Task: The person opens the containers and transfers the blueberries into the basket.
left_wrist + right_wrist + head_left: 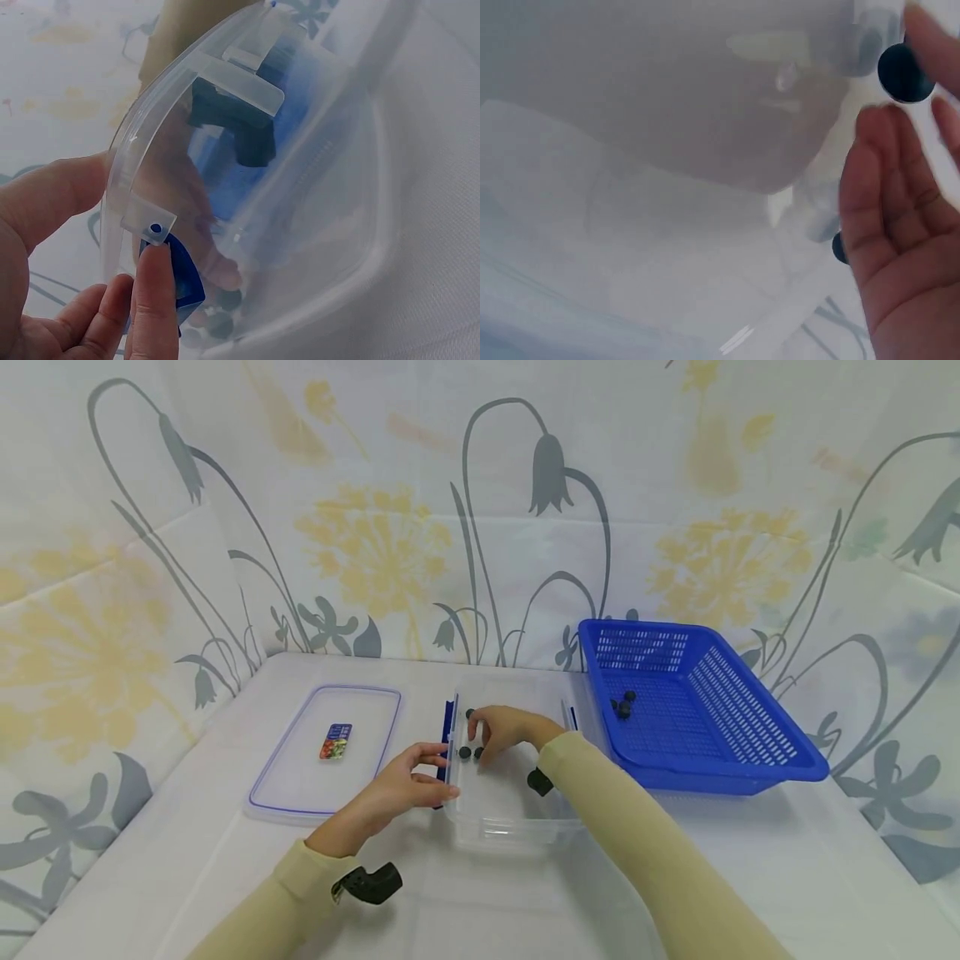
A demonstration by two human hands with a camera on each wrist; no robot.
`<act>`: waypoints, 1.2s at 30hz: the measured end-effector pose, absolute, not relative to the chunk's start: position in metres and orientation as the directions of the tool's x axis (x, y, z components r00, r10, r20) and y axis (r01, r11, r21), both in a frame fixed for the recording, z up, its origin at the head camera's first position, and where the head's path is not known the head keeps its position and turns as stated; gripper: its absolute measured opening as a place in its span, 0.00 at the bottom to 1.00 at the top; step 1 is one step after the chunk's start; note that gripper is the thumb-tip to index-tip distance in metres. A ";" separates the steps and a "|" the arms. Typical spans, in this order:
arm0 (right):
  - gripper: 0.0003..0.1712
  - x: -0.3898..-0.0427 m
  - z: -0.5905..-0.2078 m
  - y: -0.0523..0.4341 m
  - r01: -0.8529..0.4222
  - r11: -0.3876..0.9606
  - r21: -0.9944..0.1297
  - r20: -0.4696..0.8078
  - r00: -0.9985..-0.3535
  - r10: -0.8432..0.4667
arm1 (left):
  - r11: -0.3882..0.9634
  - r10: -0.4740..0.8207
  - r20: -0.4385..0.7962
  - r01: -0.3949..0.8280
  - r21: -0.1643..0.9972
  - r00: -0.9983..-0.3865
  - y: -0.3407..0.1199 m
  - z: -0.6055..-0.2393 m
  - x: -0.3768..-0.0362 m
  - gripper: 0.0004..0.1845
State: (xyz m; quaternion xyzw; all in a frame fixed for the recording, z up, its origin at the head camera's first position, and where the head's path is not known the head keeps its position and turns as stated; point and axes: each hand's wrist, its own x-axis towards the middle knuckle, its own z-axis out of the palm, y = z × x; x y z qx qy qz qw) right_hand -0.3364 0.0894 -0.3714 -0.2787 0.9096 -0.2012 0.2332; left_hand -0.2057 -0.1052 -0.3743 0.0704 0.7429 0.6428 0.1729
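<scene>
Far left on the table (225,860): clear lid (322,752) with blue edging, flat, off the container, small coloured label on top. Next right: left hand (397,789) at the left rim of the clear container (510,814), thumb and fingertips pinching the rim beside the blue latch (447,739); left wrist view confirms the grip, a fingertip pressed just under the latch hinge, thumb on the outer wall. Container upright, just right of the lid, touching or nearly touching the blue basket (750,752) on its right. Inside the container: right hand (506,731) lowered near the left wall, fingers loosely bent over a few dark round berries (465,752). Right wrist view: one dark berry at the fingertips, another below the palm; fingers mostly extended, grip wide, not clearly closed on any berry — contact likely, a firm hold not confirmed. Further right: blue basket, slotted walls, holding a small cluster of dark berries (624,706) near its back-left corner, well apart from the container's berries. Judgement on progress: berries split between container and basket, so a transfer between the two seems partway through; direction not determinable from this moment. Remaining, as judged: the few berries under the right hand not yet lifted; lid not yet on the container; latches undone.
</scene>
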 end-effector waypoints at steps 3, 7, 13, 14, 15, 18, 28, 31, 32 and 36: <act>0.19 -0.335 -0.372 0.087 -0.429 0.758 -0.492 -0.336 -0.710 -0.619 | 0.161 0.326 -0.166 -0.119 0.980 -0.931 -0.106 -0.375 -0.205 0.36; 0.15 -0.334 -0.371 0.086 -0.427 0.768 -0.478 -0.350 -0.709 -0.612 | 0.163 0.325 -0.165 -0.117 0.980 -0.931 -0.106 -0.375 -0.206 0.36; 0.11 -0.339 -0.364 0.089 -0.435 0.754 -0.492 -0.292 -0.733 -0.614 | 0.157 0.342 -0.159 -0.111 0.981 -0.926 -0.106 -0.375 -0.207 0.36; 0.11 -0.340 -0.361 0.090 -0.434 0.747 -0.504 -0.274 -0.740 -0.615 | 0.155 0.346 -0.158 -0.110 0.982 -0.925 -0.106 -0.375 -0.207 0.36; 0.10 -0.340 -0.358 0.092 -0.431 0.737 -0.522 -0.258 -0.744 -0.617 | 0.154 0.347 -0.157 -0.109 0.982 -0.925 -0.106 -0.375 -0.207 0.36; 0.10 -0.341 -0.346 0.099 -0.422 0.704 -0.572 -0.213 -0.752 -0.624 | 0.155 0.340 -0.160 -0.112 0.982 -0.927 -0.105 -0.375 -0.207 0.36; 0.16 -0.339 -0.297 0.151 -0.342 0.628 -0.699 -0.097 -0.825 -0.556 | 0.162 0.321 -0.181 -0.134 0.978 -0.930 -0.106 -0.376 -0.204 0.36; 0.18 -0.339 -0.283 0.172 -0.342 0.636 -0.691 -0.063 -0.849 -0.525 | 0.161 0.321 -0.175 -0.128 0.979 -0.931 -0.106 -0.376 -0.204 0.36; 0.18 -0.338 -0.279 0.181 -0.346 0.641 -0.685 -0.050 -0.855 -0.516 | 0.161 0.322 -0.173 -0.126 0.979 -0.931 -0.106 -0.376 -0.204 0.36; 0.20 -0.336 -0.271 0.215 -0.311 0.658 -0.686 -0.026 -0.893 -0.449 | 0.163 0.327 -0.167 -0.119 0.979 -0.930 -0.105 -0.375 -0.205 0.36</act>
